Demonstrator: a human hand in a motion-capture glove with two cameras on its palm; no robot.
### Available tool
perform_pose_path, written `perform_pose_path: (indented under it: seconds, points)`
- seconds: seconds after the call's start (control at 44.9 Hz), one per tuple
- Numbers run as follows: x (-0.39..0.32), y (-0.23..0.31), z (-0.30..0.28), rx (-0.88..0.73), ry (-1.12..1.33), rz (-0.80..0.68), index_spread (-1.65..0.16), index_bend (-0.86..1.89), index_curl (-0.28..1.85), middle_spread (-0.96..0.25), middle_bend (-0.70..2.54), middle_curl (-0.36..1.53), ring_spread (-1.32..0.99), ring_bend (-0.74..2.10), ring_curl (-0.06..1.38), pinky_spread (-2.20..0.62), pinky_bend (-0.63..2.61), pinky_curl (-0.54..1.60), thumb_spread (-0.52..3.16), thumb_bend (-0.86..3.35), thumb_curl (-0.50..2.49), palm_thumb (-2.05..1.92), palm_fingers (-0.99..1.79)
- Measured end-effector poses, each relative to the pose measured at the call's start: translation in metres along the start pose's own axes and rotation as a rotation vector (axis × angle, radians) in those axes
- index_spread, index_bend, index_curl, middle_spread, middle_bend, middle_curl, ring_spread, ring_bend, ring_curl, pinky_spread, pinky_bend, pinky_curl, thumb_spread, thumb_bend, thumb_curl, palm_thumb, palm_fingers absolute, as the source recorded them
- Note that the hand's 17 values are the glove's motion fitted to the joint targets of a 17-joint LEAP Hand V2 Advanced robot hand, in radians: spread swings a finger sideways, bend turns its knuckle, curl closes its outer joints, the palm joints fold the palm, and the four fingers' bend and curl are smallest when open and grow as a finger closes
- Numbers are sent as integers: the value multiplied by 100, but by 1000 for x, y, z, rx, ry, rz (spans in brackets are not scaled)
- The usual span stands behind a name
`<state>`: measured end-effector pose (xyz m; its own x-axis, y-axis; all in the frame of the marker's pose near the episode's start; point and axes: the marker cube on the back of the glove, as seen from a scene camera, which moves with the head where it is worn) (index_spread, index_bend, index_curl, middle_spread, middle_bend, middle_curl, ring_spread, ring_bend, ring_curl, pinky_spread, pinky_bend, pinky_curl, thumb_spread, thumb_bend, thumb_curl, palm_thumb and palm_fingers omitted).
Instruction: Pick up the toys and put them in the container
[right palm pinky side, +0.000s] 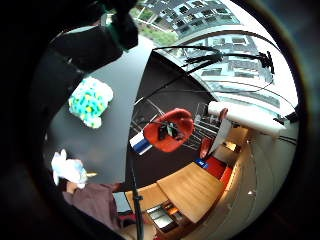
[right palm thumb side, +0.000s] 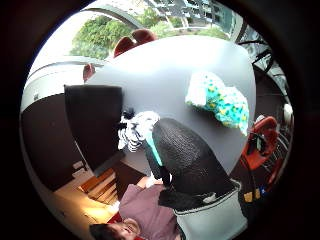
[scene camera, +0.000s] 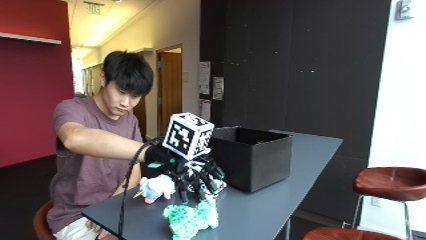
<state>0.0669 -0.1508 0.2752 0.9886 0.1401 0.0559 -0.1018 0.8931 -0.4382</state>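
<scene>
Outside view, left to right: a seated person reaches the right arm across the grey counter (scene camera: 266, 205). A white and pink unicorn toy (scene camera: 157, 188) stands near the counter's near edge. Just beside it the gloved right hand (scene camera: 190, 172) hangs above the counter, fingers pointing down and curled round a black and white striped toy (scene camera: 214, 186), the grip clamped on it. Below the hand a teal and yellow spotted plush toy (scene camera: 190, 218) rests on the counter, not touched. Further right the black open-topped container (scene camera: 256, 157) stands on the counter. In the thumb side palm view the striped toy (right palm thumb side: 136, 129) sits against the fingertips, next to the container (right palm thumb side: 95, 122)
</scene>
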Motion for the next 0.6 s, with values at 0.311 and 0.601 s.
perform_pose_path:
  seconds: [0.311,0.601]
  points:
    - [-6,-29,82,-113,96,-53,-17,4,8,4,19,37,-4,67,28,1,111,36,120,-3,19,-2,-27]
    - [-10,-43,104,-55,32,-87,-12,10,11,0,32,42,-10,74,29,-3,95,31,121,1,26,11,5]
